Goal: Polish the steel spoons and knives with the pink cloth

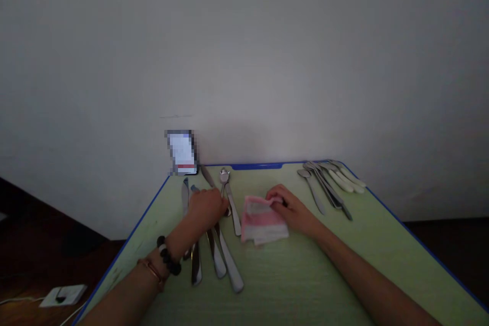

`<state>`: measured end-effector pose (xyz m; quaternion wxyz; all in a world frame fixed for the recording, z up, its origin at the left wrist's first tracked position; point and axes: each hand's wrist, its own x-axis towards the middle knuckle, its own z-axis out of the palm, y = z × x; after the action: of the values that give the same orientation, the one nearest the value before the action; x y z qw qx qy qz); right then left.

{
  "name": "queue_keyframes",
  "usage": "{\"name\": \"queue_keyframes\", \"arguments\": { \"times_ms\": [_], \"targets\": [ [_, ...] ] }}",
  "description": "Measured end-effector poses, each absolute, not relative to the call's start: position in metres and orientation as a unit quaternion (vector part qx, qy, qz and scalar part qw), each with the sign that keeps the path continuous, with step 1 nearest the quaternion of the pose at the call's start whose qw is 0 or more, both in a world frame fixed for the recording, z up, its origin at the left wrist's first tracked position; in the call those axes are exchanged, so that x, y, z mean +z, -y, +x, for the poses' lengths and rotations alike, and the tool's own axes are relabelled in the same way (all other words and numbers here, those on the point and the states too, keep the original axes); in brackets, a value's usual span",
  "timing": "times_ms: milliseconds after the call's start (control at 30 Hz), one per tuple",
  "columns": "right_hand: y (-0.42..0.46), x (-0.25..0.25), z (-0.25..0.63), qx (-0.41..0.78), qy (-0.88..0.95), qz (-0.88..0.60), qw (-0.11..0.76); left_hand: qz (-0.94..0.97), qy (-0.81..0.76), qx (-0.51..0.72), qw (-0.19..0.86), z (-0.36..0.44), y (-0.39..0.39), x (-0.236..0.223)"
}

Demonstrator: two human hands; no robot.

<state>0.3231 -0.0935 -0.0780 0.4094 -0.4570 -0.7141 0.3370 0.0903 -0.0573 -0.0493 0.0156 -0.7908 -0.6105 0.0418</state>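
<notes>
My left hand (208, 209) reaches over the cutlery on the left, its fingers closed at the handle of a shiny metal spoon (224, 176); the fingers partly hide the grip. Another metal handle (234, 214) lies just right of these fingers. Beneath my left hand and wrist, several metal table knives (229, 260) are spread out, their middles partly covered. My right hand (288, 209) pinches the upper right corner of a pink and white striped cloth (263, 221), which hangs at the middle of the table.
On the right of the green table (290, 285) lie a single spoon (314, 191), a bunch of metal cutlery (328, 188) and several white-handled pieces (346, 181). A phone (183, 153) leans on the wall at the back left. A white power strip (64, 295) lies on the floor.
</notes>
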Motion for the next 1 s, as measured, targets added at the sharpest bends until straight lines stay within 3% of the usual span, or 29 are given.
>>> {"name": "queue_keyframes", "arguments": {
  "times_ms": [300, 567, 667, 833, 1000],
  "targets": [
    [0.086, -0.085, 0.323, 0.572, 0.401, -0.426, 0.575, -0.816, 0.575, 0.053, -0.028, 0.095, 0.057, -0.045],
    [0.077, -0.088, 0.322, 0.563, 0.273, -0.409, 0.664, -0.845, 0.510, -0.111, -0.116, 0.127, 0.052, -0.044],
    [0.076, -0.089, 0.322, 0.573, 0.290, -0.399, 0.654, -0.765, 0.461, -0.293, -0.342, 0.140, 0.050, -0.057],
    [0.079, -0.083, 0.317, 0.584, 0.306, -0.389, 0.643, -0.710, 0.444, -0.317, -0.445, 0.146, 0.055, -0.075],
    [0.078, -0.082, 0.314, 0.559, 0.288, -0.401, 0.667, -0.715, 0.472, -0.306, -0.416, 0.138, 0.071, -0.073]
  ]
}}
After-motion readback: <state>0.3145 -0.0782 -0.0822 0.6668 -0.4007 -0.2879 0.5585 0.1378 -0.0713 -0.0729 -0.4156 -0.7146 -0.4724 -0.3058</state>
